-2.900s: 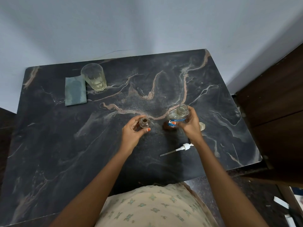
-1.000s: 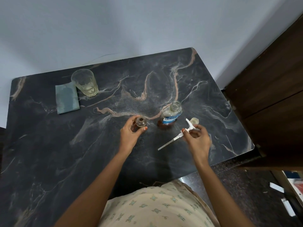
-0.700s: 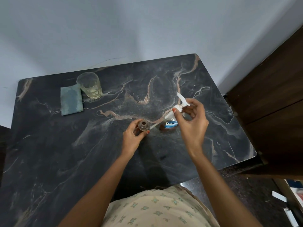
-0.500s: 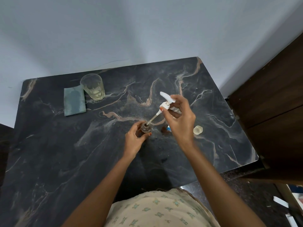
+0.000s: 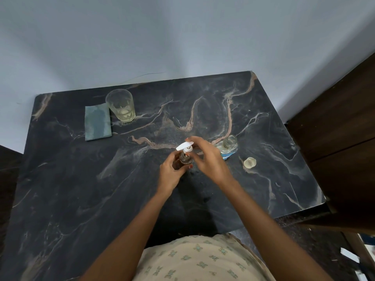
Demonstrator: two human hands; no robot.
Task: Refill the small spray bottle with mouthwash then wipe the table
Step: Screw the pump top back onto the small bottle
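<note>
My left hand (image 5: 170,173) grips the small brown spray bottle (image 5: 184,159), upright on the dark marble table (image 5: 81,189). My right hand (image 5: 209,159) pinches the white spray pump head (image 5: 185,147), whose tube goes down into the bottle's neck. The open mouthwash bottle (image 5: 228,147) with a blue label stands just right of my right hand. Its clear cap (image 5: 249,162) lies on the table further right. A folded grey-green cloth (image 5: 97,124) lies at the back left.
A drinking glass (image 5: 121,107) with a little pale liquid stands beside the cloth. A dark wooden cabinet (image 5: 341,149) borders the table's right edge. A pale wall runs behind the table.
My right hand let go of the mouthwash bottle, picked the pump head off the table, carried it left and lowered its tube into the small bottle. My left hand kept hold of the bottle.
</note>
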